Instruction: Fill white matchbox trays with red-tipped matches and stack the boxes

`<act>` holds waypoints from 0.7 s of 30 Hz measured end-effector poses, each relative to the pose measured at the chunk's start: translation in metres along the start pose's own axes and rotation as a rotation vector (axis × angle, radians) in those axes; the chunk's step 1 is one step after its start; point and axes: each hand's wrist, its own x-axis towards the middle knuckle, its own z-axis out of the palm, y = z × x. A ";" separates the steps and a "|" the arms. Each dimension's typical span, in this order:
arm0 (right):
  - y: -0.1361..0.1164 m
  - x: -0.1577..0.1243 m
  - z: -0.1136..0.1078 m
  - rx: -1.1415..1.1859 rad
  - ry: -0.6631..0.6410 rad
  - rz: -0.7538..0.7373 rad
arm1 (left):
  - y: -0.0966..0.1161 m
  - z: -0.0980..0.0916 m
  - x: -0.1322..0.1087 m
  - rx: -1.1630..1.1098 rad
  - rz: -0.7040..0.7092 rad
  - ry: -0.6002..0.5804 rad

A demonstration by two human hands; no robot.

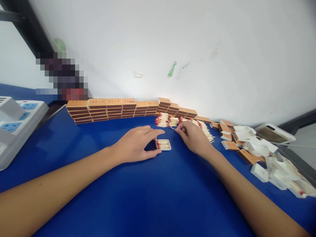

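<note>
A small white matchbox tray [167, 148] lies on the blue table with red-headed matches [163, 144] inside. My left hand [137, 144] curves around its left end. The thumb touches the near corner, a finger meets the far left side, and the index finger sticks out above the tray. Beyond it, my right hand [192, 136] is closed in a pinch on a single match [172, 128], whose pale stick pokes out to the left of the fingertips. Loose matches [161, 120] lie in bunches just behind that hand, partly hidden by it.
Stacked orange matchboxes [115, 108] line the wall. To the right are scattered matchbox sleeves [230, 145], white trays [259, 172] and a pale device [275, 132]. A white power strip [37, 108] sits at the left edge.
</note>
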 end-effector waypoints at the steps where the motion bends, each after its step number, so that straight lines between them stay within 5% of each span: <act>1: 0.001 0.000 -0.001 -0.008 0.002 -0.027 | 0.000 0.000 0.000 0.000 0.000 0.001; 7: 0.002 0.003 -0.004 -0.011 0.005 -0.139 | 0.000 0.000 0.000 -0.002 -0.003 0.003; 21: 0.005 0.000 -0.010 0.023 -0.040 -0.090 | 0.000 0.000 0.000 -0.005 0.000 0.001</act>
